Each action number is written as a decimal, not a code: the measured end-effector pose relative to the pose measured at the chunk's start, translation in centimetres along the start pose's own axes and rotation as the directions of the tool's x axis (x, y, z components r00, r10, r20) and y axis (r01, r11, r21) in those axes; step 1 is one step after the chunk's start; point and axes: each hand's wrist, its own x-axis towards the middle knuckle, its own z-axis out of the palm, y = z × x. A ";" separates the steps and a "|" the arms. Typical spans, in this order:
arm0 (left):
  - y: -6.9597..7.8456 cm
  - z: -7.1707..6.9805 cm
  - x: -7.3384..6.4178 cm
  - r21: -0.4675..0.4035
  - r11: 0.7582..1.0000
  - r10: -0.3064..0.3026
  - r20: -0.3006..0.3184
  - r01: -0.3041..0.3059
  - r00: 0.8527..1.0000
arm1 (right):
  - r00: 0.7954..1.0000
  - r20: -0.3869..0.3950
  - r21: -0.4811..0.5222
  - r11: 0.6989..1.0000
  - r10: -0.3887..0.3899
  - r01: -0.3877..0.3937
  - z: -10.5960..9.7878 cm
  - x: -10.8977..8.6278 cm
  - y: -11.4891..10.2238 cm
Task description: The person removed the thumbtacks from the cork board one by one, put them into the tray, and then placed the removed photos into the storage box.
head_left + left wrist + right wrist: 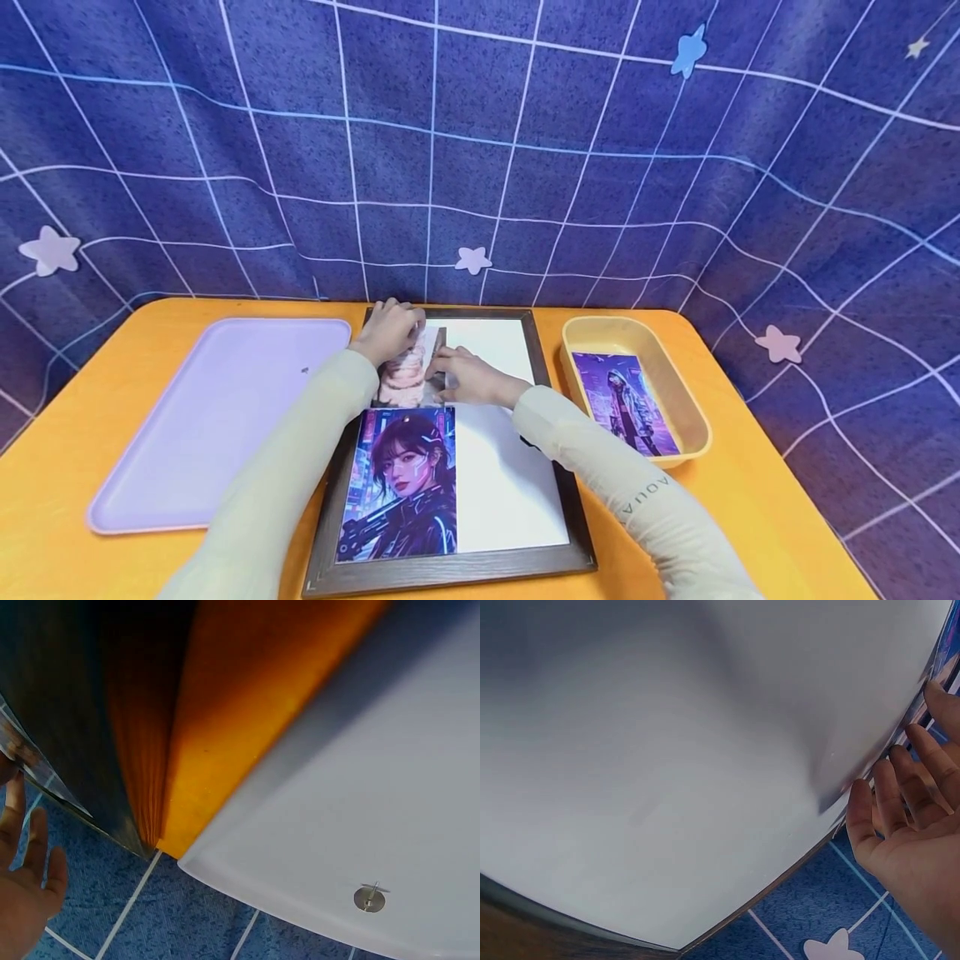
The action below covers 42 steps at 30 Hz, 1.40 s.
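Note:
A dark wooden frame [442, 572] with a white inner board [510, 492] lies at the table's middle. A print of a figure with a dark fringe [405, 483] rests in its lower left part. Above it is a print with pale pink tones [402, 379], partly hidden by both hands. My left hand [388, 331] pinches this upper print near its top left edge, thumb and index finger meeting there in the left wrist view. My right hand [476, 377] touches the print's right side with outstretched, relaxed fingers [889, 799].
A lilac tray [225, 417] with a small metal piece [369, 898] on it lies left of the frame. To the right stands a yellow bin [678, 383] holding a print of a hooded figure [622, 400]. Behind the orange table [161, 358] hangs a blue curtain [405, 167].

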 end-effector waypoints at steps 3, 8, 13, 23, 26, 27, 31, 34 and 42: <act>0.1 0.1 0.1 -0.014 1.000 -0.004 -0.004 0.004 1.000 | 1.000 -0.003 0.003 1.000 0.005 -0.005 0.0 -0.2 0.0; 0.4 0.1 0.4 -0.016 1.000 0.002 0.002 -0.002 1.000 | 1.000 -0.014 0.000 1.000 0.016 -0.016 -0.1 -0.5 0.2; 0.7 0.0 0.5 -0.023 1.000 -0.018 0.013 0.019 1.000 | 0.999 -0.033 0.012 1.000 -0.009 0.009 -0.2 -0.7 0.4; 0.6 -0.2 0.4 -0.015 0.999 -0.030 0.016 0.030 0.999 | 0.999 -0.040 0.009 1.000 -0.023 0.024 -0.1 -0.5 0.5; 0.5 -0.1 0.3 -0.016 0.999 -0.029 0.013 0.029 0.999 | 1.000 -0.029 0.014 1.000 -0.006 0.006 0.0 -0.4 0.4; 0.5 -0.1 0.3 -0.015 0.999 -0.028 0.015 0.028 0.999 | 1.000 -0.024 0.016 1.000 -0.001 0.002 0.0 -0.4 0.3; 0.3 0.1 0.2 -0.002 1.000 -0.028 0.030 0.028 0.999 | 1.000 -0.010 0.022 1.000 0.012 -0.012 0.1 -0.3 0.2; 0.2 0.2 0.1 0.007 1.000 -0.022 0.034 0.022 0.999 | 1.000 -0.005 0.022 1.000 0.013 -0.013 0.2 -0.2 0.1; -0.2 0.1 0.0 0.021 1.000 -0.007 0.002 0.007 1.000 | 1.000 -0.006 0.016 1.000 0.013 -0.013 0.2 0.0 0.0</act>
